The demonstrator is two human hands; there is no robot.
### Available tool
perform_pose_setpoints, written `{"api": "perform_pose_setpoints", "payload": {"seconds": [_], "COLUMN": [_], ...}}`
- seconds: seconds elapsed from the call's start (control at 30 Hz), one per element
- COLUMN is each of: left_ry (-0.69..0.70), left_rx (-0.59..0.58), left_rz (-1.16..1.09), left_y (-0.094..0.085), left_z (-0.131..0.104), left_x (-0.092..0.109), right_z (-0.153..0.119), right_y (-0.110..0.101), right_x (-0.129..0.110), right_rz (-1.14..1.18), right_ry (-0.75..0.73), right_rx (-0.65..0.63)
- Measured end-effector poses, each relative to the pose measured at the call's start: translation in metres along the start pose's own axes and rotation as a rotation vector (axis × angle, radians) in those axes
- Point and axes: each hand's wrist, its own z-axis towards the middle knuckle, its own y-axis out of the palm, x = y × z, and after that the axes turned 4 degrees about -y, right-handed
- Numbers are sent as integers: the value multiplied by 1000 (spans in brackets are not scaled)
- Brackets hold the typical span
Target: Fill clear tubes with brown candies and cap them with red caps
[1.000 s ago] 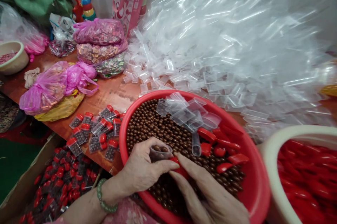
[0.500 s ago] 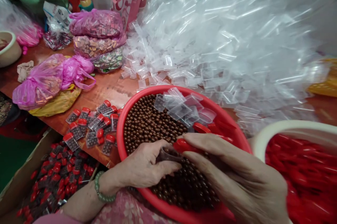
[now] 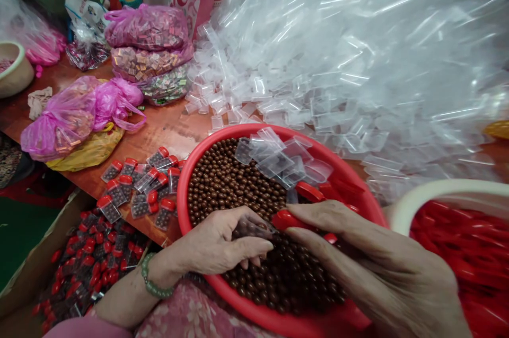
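My left hand (image 3: 217,240), with a green bead bracelet (image 3: 153,279) at the wrist, grips a small clear plastic box (image 3: 252,225). Dark balls show inside it; the fingers partly cover it. Between thumb and fingertips, my right hand (image 3: 377,258) pinches a red cap (image 3: 287,218) just right of the box's end, apart from it. Both hands are over a red basin (image 3: 183,184) of shiny brown balls (image 3: 226,179). Clear plastic pieces (image 3: 274,155) and loose red caps (image 3: 310,191) lie in its far right part.
Many clear boxes (image 3: 318,73) are heaped behind the basin. A cream tub (image 3: 401,211) of red caps stands at right. Capped, filled boxes (image 3: 119,189) lie on the table's left edge, above a carton (image 3: 40,242) of more. Pink bags (image 3: 147,30) sit further back.
My left hand has turned the clear box, and the balls inside show more plainly. My right hand still pinches the red cap, shifted slightly right. The view has moved a little.
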Motion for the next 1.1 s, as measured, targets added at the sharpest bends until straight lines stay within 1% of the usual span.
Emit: {"api": "perform_pose_setpoints", "payload": {"seconds": [0.1, 0.2, 0.27, 0.33, 0.53, 0.63, 0.7, 0.83, 1.0, 1.07, 1.1], "left_ry": [-25, -37, -33, -21, 10, 59, 66, 28, 83, 95, 95], "left_rx": [7, 27, 31, 34, 44, 26, -3, 10, -9, -19, -23], "left_rz": [-9, -23, -53, -84, -95, 11, 71, -26, -15, -38, -66], "left_y": [0, 0, -1, -1, 0, 0, 0, 0, -1, -2, -3], "left_z": [0, 2, 3, 3, 4, 3, 2, 1, 2, 2, 1], "left_x": [2, 3, 4, 4, 3, 1, 1, 0, 0, 1, 1], "right_z": [3, 8, 9, 8, 5, 3, 1, -1, -7, -10, -11], "right_y": [3, 13, 19, 22, 29, 34, 37, 39, 38, 37, 37], "right_x": [2, 0, -2, -2, -3, -6, -8, -8, -3, -2, -1], "right_rz": [128, 174, 183, 176, 148, 148, 148, 148, 120, 74, 29], "right_ry": [-29, 0, -8, -41, -91, -85, -65, -31, -39, -84, -132], "right_rx": [-46, -21, -33, -57, -53, -10, -3, 8, 12, -19, -44]}}
